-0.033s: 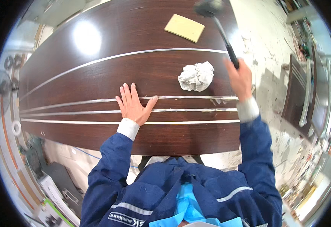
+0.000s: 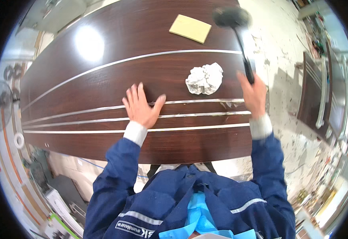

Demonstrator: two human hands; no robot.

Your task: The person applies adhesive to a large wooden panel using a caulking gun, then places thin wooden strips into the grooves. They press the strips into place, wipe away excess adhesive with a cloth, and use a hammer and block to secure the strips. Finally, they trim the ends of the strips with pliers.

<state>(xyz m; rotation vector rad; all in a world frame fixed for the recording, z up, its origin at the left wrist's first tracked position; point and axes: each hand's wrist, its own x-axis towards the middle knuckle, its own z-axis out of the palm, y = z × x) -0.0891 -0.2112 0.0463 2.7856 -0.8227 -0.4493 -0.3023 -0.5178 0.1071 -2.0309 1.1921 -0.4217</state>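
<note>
Holding the black mallet (image 2: 245,59) by its handle, your right grip (image 2: 255,95) is wrapped around it, right of the crumpled white wad (image 2: 204,79); the mallet's blurred head is farther off than the wad, to its right. Your left grip (image 2: 143,110) lies palm down, fingers spread, left of the wad and nearer you, across pale strips (image 2: 206,127) on the brown table (image 2: 206,145). Beyond the wad lies a yellow rectangular pad (image 2: 190,28).
</note>
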